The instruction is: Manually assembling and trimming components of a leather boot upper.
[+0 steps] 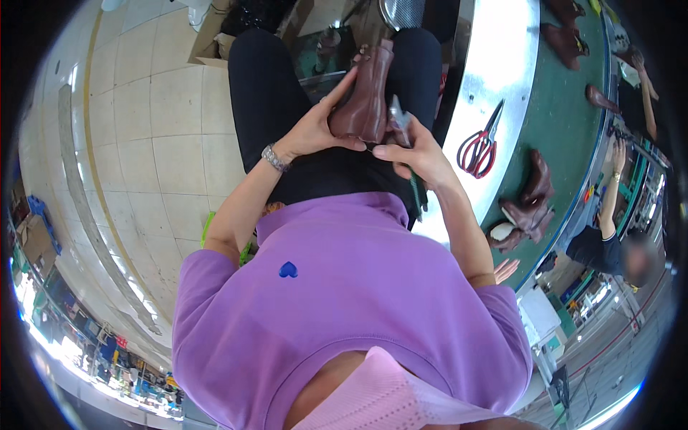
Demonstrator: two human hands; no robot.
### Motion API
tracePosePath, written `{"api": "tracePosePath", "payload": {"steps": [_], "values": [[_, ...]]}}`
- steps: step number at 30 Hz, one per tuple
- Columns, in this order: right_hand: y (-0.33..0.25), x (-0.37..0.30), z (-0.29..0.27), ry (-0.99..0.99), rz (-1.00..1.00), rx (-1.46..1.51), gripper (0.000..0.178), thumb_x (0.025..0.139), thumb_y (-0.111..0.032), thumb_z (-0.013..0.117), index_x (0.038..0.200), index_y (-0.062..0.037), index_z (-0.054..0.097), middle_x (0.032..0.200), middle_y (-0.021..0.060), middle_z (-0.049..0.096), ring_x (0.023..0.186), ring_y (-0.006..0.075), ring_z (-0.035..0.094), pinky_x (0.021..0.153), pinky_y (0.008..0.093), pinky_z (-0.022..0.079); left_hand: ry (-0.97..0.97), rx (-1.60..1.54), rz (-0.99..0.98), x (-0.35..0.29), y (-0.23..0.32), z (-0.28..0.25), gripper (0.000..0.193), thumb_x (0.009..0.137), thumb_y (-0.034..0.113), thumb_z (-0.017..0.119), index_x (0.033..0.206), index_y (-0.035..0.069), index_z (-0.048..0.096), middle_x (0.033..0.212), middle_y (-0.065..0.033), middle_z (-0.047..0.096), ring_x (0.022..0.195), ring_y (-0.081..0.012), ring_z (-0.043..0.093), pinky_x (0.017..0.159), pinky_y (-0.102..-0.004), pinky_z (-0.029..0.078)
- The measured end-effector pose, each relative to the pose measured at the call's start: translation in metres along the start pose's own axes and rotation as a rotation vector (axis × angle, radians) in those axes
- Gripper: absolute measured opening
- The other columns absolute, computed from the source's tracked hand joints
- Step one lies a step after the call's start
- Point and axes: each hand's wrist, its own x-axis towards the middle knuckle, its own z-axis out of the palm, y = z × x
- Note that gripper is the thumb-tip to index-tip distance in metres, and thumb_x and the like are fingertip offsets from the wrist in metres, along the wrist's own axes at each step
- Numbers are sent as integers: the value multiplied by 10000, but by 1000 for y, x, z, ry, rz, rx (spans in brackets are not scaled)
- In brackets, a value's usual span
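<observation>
A brown leather ankle boot (363,100) is held over my lap, its shaft away from me and its toe end nearer my body. My left hand (319,125) is closed round its left side, with fingers along the shaft and the thumb near the lower edge. In my right hand (423,154) is a tool with a grey metal end (396,112) and a green handle (416,188); its exact kind is unclear. The right thumb and fingertips are close to the boot's lower edge. Whether they touch it I cannot tell.
On the metal ledge (494,64) to my right lie red-handled scissors (478,152). Beyond it, a green belt (566,122) carries several brown boots (534,197). Another person (605,247) is across the belt. A cardboard box (208,39) stands at the far left of my knees.
</observation>
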Motion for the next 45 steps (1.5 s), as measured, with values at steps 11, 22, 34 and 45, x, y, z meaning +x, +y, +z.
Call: {"api": "tracePosePath", "payload": {"steps": [11,22,34,45], "values": [[-23,-32,-73,191,263,-903,381,807,-190,611,1120,17,544,678,130,616,633,193,627,644,302,480,287,-111,-348,14,80,-47,705,856,496,562,1322,-3,388,1196,-96,523,1054,-149,502,920,-265,391],[-97,6,-18,-231,-140,-50,594,906,-75,494,1422,-47,201,1135,141,569,1033,228,573,955,345,413,562,540,-204,46,61,-27,633,899,454,473,1322,-11,397,1289,-180,480,1207,-259,460,997,-326,335],[-88,31,3,-104,-145,-215,557,940,-65,440,1425,-42,167,821,64,545,668,115,535,631,268,482,683,103,83,59,70,-15,296,904,127,459,1160,12,553,1066,-107,606,972,-175,569,868,-258,411],[-117,21,-9,-101,26,-495,572,930,-58,447,1435,-81,181,782,81,590,692,140,599,665,270,488,673,-272,-85,67,68,-21,316,878,169,565,1161,28,589,958,-86,646,838,-101,578,768,-221,439]]}}
